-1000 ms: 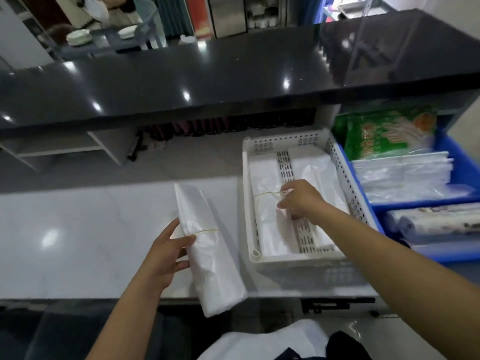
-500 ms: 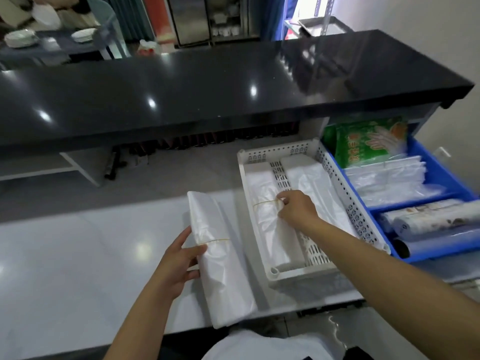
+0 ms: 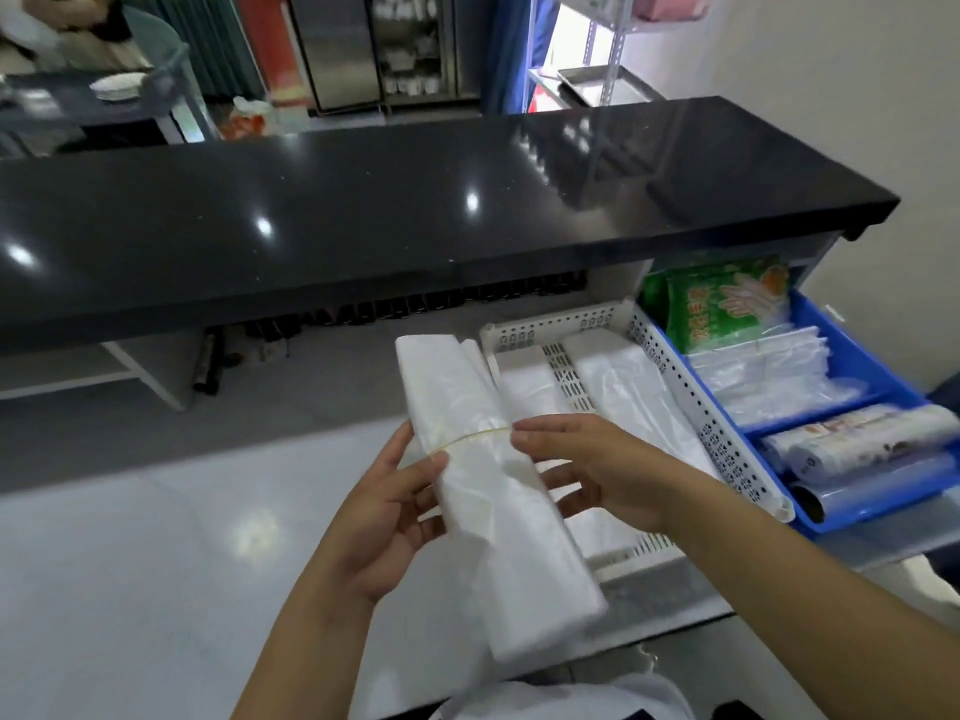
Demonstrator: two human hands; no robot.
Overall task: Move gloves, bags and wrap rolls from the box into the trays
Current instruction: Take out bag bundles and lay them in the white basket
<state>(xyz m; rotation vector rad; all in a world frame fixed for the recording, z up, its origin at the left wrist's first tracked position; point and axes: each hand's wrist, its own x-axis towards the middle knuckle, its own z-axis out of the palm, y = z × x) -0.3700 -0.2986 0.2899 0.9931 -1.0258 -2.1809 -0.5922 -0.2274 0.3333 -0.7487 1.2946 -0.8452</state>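
The right hand [image 3: 597,472] has left the white tray [image 3: 727,433] and is now joining the left hand [image 3: 384,517], both sets of fingers gripping the banded bag bundle [image 3: 493,491] above the desk's [image 3: 156,537] front edge.

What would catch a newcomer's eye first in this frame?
The banded bundle of white bags, held up mid-frame by the left hand and right hand above the white counter. Right of it sits the white perforated tray with more bags, then the blue tray with a green glove pack and wrap rolls.
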